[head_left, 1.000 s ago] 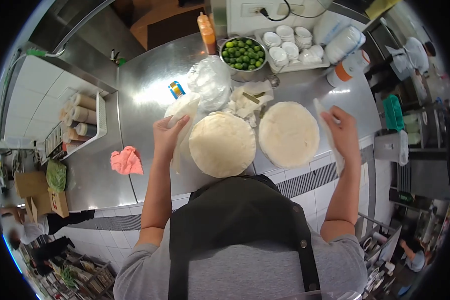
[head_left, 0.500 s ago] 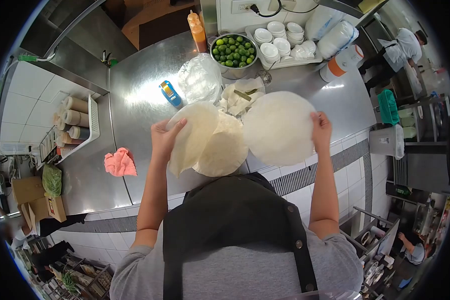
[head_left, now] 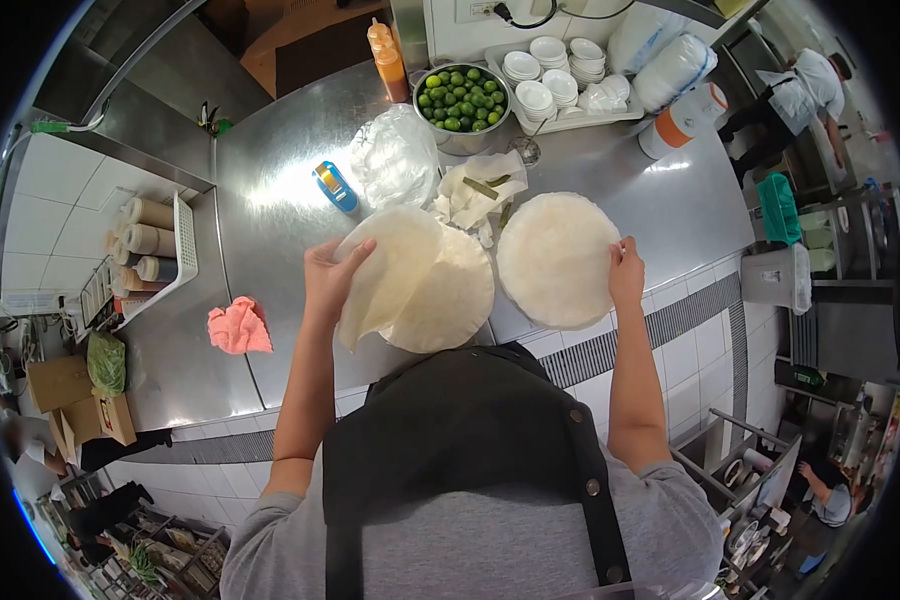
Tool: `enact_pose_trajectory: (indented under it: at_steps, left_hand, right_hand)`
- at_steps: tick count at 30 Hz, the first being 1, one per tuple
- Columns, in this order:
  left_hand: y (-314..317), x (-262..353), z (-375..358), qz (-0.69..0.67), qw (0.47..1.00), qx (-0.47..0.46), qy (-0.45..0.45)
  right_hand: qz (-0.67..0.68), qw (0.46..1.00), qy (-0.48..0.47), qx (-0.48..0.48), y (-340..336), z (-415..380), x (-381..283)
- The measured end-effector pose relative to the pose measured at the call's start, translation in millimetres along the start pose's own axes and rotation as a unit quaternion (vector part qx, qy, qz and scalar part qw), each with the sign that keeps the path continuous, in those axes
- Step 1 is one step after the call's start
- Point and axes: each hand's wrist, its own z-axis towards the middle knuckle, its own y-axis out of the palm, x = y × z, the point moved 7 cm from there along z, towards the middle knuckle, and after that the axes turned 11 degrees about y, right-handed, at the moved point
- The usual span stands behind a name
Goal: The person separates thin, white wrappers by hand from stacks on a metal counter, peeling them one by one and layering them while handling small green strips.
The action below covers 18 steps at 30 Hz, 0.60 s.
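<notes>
My left hand (head_left: 330, 278) is closed on the left edge of a large, thin, pale tortilla (head_left: 385, 255), lifted and bent up off the pile. Under it, close to my apron, lies a round pile of tortillas (head_left: 450, 305). At the right, my right hand (head_left: 626, 273) pinches the edge of another round tortilla (head_left: 557, 258), which lies low over the counter's front part. Behind the two rounds sits crumpled pale wrapping (head_left: 465, 200) with green strips on it. A clear plastic bag (head_left: 395, 155) is beside that wrapping.
On the steel counter (head_left: 260, 220) stand a blue tape dispenser (head_left: 334, 186), a pink cloth (head_left: 239, 325), a bowl of limes (head_left: 462, 105), orange sauce bottles (head_left: 388, 65) and a tray of small white dishes (head_left: 570, 122). Another person (head_left: 805, 95) works at the far right.
My right hand has moved slightly left and lowered its tortilla, which now looks smaller and flatter over the counter. My left hand keeps its tortilla raised, nearly unmoved.
</notes>
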Motion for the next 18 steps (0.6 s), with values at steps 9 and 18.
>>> enact_pose_trajectory:
  at_steps: [9,18]
  left_hand:
    - [-6.0,-1.2,-6.0,0.003,1.000,0.031,0.002]
    - [9.4,7.9,-20.3,-0.095,0.995,0.023,0.010]
  right_hand:
    - [-0.030,0.974,-0.177,0.136,-11.5,-37.8,-60.0]
    - [-0.218,0.958,-0.175,-0.068,46.9,-62.6,-80.7]
